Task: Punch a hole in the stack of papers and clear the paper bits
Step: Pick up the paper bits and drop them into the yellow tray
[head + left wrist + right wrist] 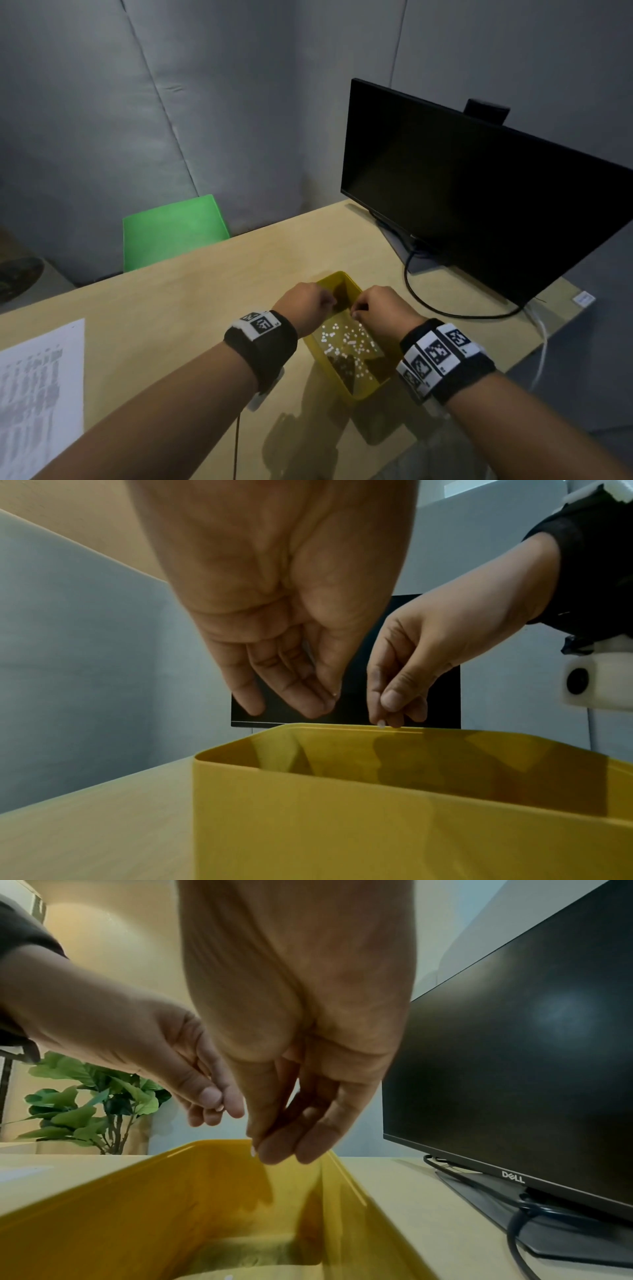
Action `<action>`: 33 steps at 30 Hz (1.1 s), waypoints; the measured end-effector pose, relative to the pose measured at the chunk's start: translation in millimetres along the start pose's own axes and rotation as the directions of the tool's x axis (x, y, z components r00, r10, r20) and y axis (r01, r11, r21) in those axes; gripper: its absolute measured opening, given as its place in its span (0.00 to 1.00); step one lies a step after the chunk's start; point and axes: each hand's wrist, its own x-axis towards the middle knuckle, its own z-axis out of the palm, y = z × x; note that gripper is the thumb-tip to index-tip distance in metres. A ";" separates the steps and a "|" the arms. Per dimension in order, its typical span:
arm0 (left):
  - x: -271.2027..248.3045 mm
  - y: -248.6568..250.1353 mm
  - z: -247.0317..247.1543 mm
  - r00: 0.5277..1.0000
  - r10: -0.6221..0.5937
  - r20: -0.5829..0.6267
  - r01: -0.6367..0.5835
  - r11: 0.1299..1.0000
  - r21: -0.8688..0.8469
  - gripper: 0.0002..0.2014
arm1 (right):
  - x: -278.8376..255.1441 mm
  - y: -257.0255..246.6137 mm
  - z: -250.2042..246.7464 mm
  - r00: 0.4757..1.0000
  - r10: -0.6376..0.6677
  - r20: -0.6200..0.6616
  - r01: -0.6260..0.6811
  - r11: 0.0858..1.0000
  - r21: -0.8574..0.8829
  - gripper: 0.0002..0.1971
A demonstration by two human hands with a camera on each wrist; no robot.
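Note:
A yellow bin (pixel 333 276) stands on the wooden table, with several white paper bits (pixel 346 339) scattered on its floor. Both hands hover just above its far end, fingertips pointing down. My left hand (pixel 330 301) has thumb and fingers pinched together, and a tiny pale bit shows at the tips (pixel 334 694). My right hand (pixel 356 310) pinches a small white paper bit (pixel 381 722) between thumb and fingers, right over the bin's rim (pixel 212 1146). The printed stack of papers (pixel 41 377) lies flat at the table's left edge. No hole punch is in view.
A black monitor (pixel 479 192) on a stand fills the right side, its cable (pixel 428 305) looping across the table just right of the bin. A green chair (pixel 171 229) stands behind the table's far edge. A leafy plant (pixel 89 1104) is off to the left.

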 end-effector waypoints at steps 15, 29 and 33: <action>9.3 -8.1 12.6 0.999 -0.044 0.012 0.044 0.999 0.013 0.07 | 15.4 12.5 3.5 0.999 -0.029 -0.042 0.031 0.998 0.056 0.04; -31.6 -35.4 -1.2 0.997 -0.018 -0.074 0.031 0.982 0.186 0.12 | -10.8 -24.6 20.6 0.984 -0.171 0.047 0.169 0.985 0.036 0.07; -56.0 -69.2 -2.6 0.996 -0.071 -0.055 0.082 0.966 0.244 0.15 | -22.9 -55.5 44.7 0.949 -0.300 0.091 0.298 0.954 0.037 0.09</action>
